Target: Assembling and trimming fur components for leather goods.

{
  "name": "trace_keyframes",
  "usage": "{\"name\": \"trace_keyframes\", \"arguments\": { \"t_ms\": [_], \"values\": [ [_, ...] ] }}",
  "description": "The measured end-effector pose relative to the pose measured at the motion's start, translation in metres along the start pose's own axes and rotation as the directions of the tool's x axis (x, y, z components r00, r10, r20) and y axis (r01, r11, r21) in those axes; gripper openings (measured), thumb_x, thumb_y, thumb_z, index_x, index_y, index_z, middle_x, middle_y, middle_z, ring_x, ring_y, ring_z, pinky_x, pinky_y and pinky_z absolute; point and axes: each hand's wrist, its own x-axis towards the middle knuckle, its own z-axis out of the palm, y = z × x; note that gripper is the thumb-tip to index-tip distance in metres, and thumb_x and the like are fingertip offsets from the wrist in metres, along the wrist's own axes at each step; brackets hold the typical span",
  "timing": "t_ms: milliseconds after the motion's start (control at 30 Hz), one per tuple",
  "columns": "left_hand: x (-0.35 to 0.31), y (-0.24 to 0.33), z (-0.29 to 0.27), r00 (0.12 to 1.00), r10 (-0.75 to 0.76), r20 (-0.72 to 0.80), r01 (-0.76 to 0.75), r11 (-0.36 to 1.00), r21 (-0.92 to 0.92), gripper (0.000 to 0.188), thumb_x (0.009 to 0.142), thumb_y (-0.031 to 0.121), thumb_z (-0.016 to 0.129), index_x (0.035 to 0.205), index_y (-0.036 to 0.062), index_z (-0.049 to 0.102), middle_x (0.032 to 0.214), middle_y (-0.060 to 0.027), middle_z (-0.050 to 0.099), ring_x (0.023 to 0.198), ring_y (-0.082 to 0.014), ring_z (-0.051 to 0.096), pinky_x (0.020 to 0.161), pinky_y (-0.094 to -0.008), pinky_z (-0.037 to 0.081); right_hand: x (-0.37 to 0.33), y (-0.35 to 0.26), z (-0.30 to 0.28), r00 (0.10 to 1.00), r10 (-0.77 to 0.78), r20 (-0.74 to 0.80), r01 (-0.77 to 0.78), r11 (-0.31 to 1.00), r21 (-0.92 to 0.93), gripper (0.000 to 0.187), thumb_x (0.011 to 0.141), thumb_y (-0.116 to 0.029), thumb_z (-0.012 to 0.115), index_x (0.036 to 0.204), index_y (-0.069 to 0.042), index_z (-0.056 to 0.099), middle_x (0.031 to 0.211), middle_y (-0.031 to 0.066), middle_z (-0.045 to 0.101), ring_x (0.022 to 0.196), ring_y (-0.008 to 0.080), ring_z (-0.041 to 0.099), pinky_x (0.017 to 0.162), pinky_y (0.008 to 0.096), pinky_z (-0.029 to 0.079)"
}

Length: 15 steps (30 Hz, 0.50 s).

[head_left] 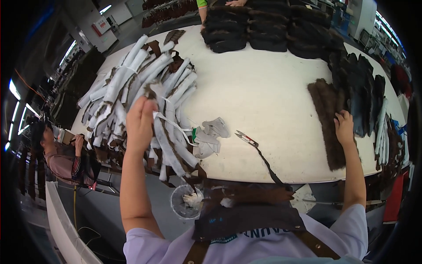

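Observation:
My left hand (141, 123) is raised at the near side of a heap of white-backed fur strips (116, 90), many tied in bundles with white ties. Its fingers are closed around the end of one fur strip (151, 90), with a grey-brown tuft and white backing showing above them. On the right, my right hand (344, 126) rests at the right edge of a long brown fur piece (327, 119) lying flat, fingers apart and slightly bent. Between the hands lie a pair of thread snips (247, 138) on a dark cord and crumpled pale gloves (211, 136).
Stacked dark fur pieces (268, 28) line the table's far edge, where another person's hand (236, 3) shows. More dark pieces (362, 97) and white rolls (382, 136) lie far right. Below the near edge is a lined bin (182, 209). A person (66, 158) sits at left.

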Motion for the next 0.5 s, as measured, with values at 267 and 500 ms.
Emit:
{"name": "trace_keyframes", "arguments": {
  "t_ms": [267,500],
  "values": [
    [-0.124,0.108,0.094,0.556,0.648,0.521,-0.253,0.729,-0.636,0.014,0.082,0.018,0.059,0.085,0.0038,0.060,0.078,-0.0125,0.061,0.063,-0.0283,0.057,0.054,-0.0370,0.044,-0.079,-0.220,-0.027,0.265,-0.852,0.451,-0.964,-0.241,0.111,0.081,0.084,-0.067,0.027,0.120,0.002,0.047,0.111,0.0163,0.056,0.105,0.0231,0.054,0.089,0.0365,0.045],
    [-0.169,0.101,0.130,0.393,0.612,0.686,-0.059,0.761,-0.646,0.013,0.079,0.013,0.062,0.088,0.0046,0.061,0.083,-0.0123,0.063,0.077,-0.0313,0.061,0.069,-0.0383,0.048,-0.053,-0.251,-0.046,0.630,-0.681,0.374,-0.746,-0.665,0.046,0.076,0.084,-0.055,0.049,0.134,-0.001,0.032,0.128,0.0150,0.043,0.115,0.0225,0.045,0.094,0.0422,0.038]
  ]
}}
